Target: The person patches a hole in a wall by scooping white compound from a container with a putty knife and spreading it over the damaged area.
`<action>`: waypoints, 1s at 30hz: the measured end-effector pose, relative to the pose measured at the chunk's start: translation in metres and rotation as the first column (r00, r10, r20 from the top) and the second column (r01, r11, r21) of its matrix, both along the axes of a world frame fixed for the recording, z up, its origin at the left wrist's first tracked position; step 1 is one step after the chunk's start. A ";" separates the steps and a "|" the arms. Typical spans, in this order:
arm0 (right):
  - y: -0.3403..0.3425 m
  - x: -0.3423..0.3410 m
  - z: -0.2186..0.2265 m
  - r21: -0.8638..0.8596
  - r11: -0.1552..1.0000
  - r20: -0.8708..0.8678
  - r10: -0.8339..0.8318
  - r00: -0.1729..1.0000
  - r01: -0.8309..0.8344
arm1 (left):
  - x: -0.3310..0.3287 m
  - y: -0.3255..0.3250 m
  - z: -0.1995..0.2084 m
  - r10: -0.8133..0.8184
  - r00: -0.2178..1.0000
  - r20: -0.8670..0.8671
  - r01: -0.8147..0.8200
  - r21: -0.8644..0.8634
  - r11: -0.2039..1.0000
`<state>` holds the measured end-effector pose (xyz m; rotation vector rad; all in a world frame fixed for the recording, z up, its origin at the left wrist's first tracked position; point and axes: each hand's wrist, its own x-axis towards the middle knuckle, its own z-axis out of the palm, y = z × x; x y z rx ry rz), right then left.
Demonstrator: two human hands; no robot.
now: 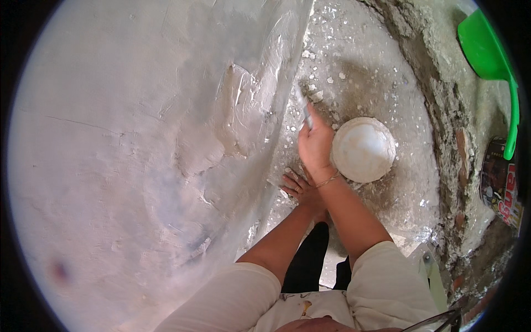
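Observation:
My right hand (315, 145) is closed around a slim, pale tool (306, 113). Motion smears its tip, and I cannot make out whether it is a putty knife or a brush. Just right of that hand stands a round white tub (337, 166) with whitish, wet-looking contents. My left hand (300, 190) lies below the right wrist, fingers spread and nothing in them, near the foot of the wall; what it rests on is partly hidden. The plastered wall (110, 166) fills the left side, with a glossy, ridged patch (238, 110) on it.
White flakes (316, 96) litter the grey floor (409, 182). Along the right runs a rough, broken edge (437, 77). Beyond it are a green long-handled scoop (484, 50) and a dark printed container (494, 177). A pale panel (434, 276) stands at lower right.

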<state>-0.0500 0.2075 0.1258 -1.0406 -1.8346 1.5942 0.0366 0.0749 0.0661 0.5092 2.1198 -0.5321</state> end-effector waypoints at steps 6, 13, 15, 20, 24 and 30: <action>0.061 -0.053 0.020 0.041 0.987 -0.136 -0.150 0.979 0.157 | 0.002 0.019 0.006 0.000 0.999 0.047 0.006 -0.138 0.990; -0.021 -0.001 0.017 0.125 0.991 -0.100 0.049 0.994 -0.036 | 0.007 -0.016 -0.029 0.007 0.996 -0.089 -0.002 0.057 0.998; -0.017 0.028 0.031 -0.163 0.971 -0.150 0.153 0.977 -0.177 | 0.004 -0.023 -0.029 0.037 0.996 -0.085 -0.029 0.087 0.996; 0.073 -0.012 0.013 -0.055 0.984 -0.019 -0.173 0.985 0.172 | -0.006 0.029 0.025 0.143 0.988 0.060 -0.140 -0.061 0.988; 0.117 -0.057 0.008 -0.049 0.981 -0.066 -0.192 0.979 0.189 | 0.005 0.027 0.020 0.099 0.995 -0.006 -0.099 -0.012 0.995; 0.024 -0.036 0.027 0.211 0.976 -0.192 -0.006 0.981 0.048 | 0.003 0.009 -0.006 0.055 0.998 0.040 -0.052 -0.077 0.996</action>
